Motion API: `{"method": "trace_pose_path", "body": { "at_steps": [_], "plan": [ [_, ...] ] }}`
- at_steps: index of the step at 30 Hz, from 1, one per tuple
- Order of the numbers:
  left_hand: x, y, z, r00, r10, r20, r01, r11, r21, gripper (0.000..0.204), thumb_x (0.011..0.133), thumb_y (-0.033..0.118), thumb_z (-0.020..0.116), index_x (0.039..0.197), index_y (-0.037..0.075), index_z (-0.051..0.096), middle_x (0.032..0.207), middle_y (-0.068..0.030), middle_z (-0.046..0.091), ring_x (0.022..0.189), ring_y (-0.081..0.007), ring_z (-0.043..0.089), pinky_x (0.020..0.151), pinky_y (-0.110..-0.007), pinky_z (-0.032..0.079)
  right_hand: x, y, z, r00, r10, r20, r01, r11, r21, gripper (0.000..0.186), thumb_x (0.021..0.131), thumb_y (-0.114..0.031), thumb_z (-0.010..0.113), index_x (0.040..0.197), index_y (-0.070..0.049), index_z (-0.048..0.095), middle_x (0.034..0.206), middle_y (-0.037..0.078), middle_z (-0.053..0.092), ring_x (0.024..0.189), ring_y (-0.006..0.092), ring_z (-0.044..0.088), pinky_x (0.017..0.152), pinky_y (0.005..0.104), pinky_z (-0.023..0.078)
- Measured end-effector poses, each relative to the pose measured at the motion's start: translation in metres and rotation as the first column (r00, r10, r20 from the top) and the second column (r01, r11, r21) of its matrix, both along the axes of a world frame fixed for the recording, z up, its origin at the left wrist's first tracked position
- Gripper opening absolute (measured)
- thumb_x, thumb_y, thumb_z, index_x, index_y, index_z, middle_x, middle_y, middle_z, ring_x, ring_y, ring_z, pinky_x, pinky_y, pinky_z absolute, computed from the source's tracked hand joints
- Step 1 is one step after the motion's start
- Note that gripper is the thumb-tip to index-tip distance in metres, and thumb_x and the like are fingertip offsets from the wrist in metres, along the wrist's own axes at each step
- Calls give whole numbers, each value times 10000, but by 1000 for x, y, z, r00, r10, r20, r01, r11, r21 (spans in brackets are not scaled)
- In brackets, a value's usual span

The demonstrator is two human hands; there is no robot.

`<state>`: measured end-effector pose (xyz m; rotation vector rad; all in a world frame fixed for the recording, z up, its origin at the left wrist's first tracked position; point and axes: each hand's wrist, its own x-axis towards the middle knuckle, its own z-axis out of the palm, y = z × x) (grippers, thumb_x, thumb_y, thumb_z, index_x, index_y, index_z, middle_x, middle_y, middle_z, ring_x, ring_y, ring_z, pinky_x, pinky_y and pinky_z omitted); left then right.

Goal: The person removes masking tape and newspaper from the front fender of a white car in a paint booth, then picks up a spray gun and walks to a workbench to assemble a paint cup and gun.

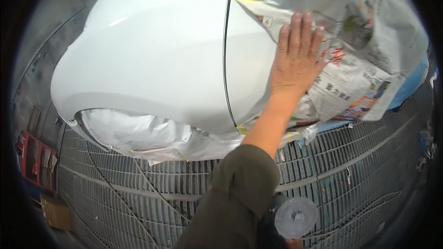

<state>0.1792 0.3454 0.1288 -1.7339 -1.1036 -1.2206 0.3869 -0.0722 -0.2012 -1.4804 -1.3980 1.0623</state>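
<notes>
My left hand [299, 57] lies flat, fingers stretched upward, on the newspaper masking [339, 87] over the car's right-hand part. Its wrist crosses the edge of a white panel beside the paper. A glossy white car panel [157, 50] fills the middle left, divided from that panel by a dark vertical seam. At the bottom, right of my left sleeve, a round clear plastic cup [295, 216] shows from above, apparently that of a spray gun. Only a small part of my right hand [293, 243] appears below the cup, seemingly closed round the gun; the handle is hidden.
Silvery sheeting [138, 131] covers the wheel opening. Below the car is a metal floor grating [184, 180] with thin hoses running over it. A red rack [37, 161] and a cardboard box [56, 212] stand at the left. Blue sheeting [413, 85] shows at the right.
</notes>
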Motion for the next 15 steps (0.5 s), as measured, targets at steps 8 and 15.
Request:
{"method": "trace_pose_path", "body": {
  "at_steps": [8,15],
  "plan": [
    [-9,-35,16,992,88,-92,-109,960,-258,835,856,416,629,1474,-2,254,1577,-246,82,1476,-374,63,1197,-488,85,8,-5,66,980,-20,-199,6,998,-70,521,756,-91,719,1231,30,540,1199,145,606,1115,226,569,987,368,426],
    [-5,-71,4,990,33,-134,-84,914,-396,741,901,375,566,1454,-46,308,1568,-250,139,1471,-367,99,1199,-454,112,2,-28,86,979,-82,-189,83,997,-5,424,752,-90,715,1147,21,607,1128,135,646,1054,230,612,954,354,448]
  ]
}}
